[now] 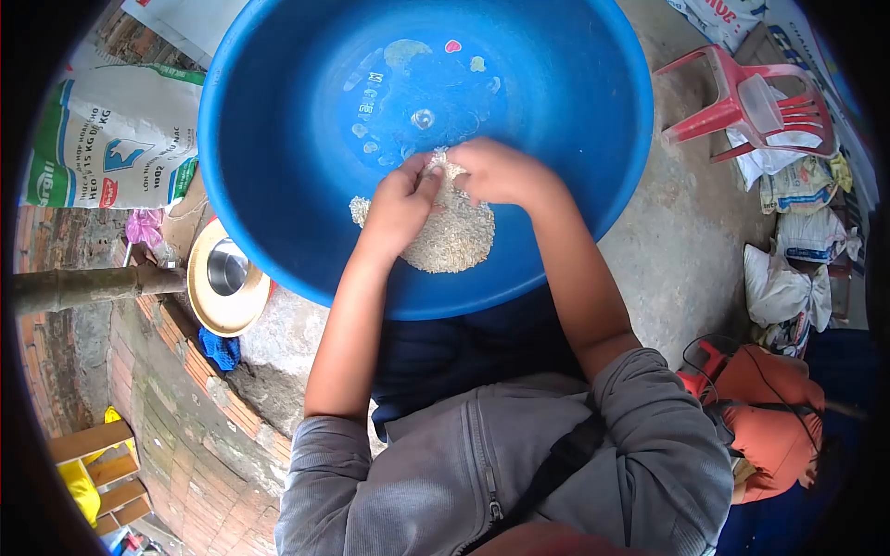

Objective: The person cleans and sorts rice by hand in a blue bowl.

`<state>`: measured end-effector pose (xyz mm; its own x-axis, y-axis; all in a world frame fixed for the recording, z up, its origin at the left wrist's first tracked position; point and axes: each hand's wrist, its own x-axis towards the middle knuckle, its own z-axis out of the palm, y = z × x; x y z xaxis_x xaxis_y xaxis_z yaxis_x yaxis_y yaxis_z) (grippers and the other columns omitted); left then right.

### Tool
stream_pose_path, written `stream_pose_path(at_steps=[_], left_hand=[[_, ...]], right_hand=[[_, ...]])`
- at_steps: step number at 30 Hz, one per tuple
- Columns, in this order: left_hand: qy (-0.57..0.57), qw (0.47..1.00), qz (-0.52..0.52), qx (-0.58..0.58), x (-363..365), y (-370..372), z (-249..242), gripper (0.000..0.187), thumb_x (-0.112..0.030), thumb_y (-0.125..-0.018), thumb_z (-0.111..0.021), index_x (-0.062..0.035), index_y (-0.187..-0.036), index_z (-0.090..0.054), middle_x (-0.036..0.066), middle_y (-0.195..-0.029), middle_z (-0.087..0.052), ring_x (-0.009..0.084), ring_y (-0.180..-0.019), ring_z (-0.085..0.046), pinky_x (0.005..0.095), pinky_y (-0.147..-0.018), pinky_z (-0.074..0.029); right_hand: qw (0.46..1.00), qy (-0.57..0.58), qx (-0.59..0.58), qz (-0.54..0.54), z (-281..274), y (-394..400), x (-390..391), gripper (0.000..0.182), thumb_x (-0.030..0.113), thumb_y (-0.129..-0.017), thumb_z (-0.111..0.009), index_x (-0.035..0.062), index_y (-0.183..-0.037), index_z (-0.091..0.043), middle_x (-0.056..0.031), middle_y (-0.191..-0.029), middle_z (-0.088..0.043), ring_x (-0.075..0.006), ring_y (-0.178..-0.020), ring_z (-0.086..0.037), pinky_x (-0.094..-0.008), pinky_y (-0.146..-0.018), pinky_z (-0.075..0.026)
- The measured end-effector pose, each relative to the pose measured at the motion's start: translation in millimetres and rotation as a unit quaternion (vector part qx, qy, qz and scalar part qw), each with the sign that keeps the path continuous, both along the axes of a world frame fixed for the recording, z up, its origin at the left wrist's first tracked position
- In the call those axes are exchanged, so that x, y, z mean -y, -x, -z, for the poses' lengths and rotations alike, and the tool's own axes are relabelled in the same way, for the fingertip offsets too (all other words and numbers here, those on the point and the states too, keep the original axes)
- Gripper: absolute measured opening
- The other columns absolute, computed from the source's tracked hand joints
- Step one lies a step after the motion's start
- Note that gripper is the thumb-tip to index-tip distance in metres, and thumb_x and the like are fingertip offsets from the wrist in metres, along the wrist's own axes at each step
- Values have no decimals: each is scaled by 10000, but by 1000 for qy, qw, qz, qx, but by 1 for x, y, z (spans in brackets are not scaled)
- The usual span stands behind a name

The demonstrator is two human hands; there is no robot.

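A large round blue tub point(593, 120) takes up the upper middle of the view. On its bottom, toward my body, lies a heap of pale grains point(450, 243), with a small clump at its left edge. My left hand point(408, 199) is at the heap's upper left, its fingers curled in among grains. From the right, my right hand point(496, 173) reaches to the heap's top with bent fingers. Some whitish grains show between the fingertips of both hands, which nearly meet. Stickers and wet-looking patches mark the tub's bottom beyond them.
At the left are a printed feed sack point(120, 139), a round tan basin point(209, 278) with a metal bowl and a bamboo pole point(93, 285). A red plastic chair point(732, 102) and sacks point(779, 287) stand right. Lower right, a person in orange point(765, 417) is close by.
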<state>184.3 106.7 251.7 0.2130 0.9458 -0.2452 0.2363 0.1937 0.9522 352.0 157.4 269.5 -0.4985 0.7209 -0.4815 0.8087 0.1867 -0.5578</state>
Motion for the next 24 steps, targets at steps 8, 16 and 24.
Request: stream_pose_path(at_steps=[8,16,24], left_hand=[[-207,946,-63,-240,-4,10,0,207,-165,-884,-569,-41,-1026,-654,180,-978,-657,346,-850,-636,389,-755,-498],[-223,962,-42,-149,0,11,-21,129,-101,-870,-595,-30,-938,-679,144,-883,-676,255,-696,-646,330,-650,-505],[-232,958,-103,-134,9,26,-38,129,-92,-871,-617,-42,-964,-691,47,-748,-672,78,-606,-550,232,-565,-444]], right_hand=[[954,-261,-116,96,-6,-17,-5,181,-8,-855,-493,-3,-991,-613,-204,-898,-639,-349,-834,-618,-392,-754,-482],[939,-281,-186,67,-14,-6,-2,170,47,-879,-503,-6,-987,-624,-205,-917,-649,-339,-859,-630,-383,-769,-488],[903,-249,-292,191,-36,-1,7,108,87,-843,-596,9,-884,-658,-125,-790,-680,-224,-730,-651,-338,-682,-503]])
